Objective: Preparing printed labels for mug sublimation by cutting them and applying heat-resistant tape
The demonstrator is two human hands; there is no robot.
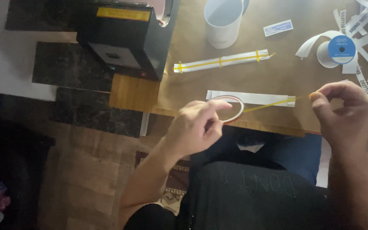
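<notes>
My left hand holds a thin roll of yellow tape above the table's front edge. A strand of tape stretches from the roll to my right hand, whose thumb and finger pinch its free end. Just behind the strand a white paper strip lies flat on the brown table. Farther back lies a rolled white paper bundle bound with yellow tape.
A black machine stands at the table's left corner. A white mug is at the back, with a small blue-and-white label beside it. A roll of white printed ribbon and loose strips lie at the right.
</notes>
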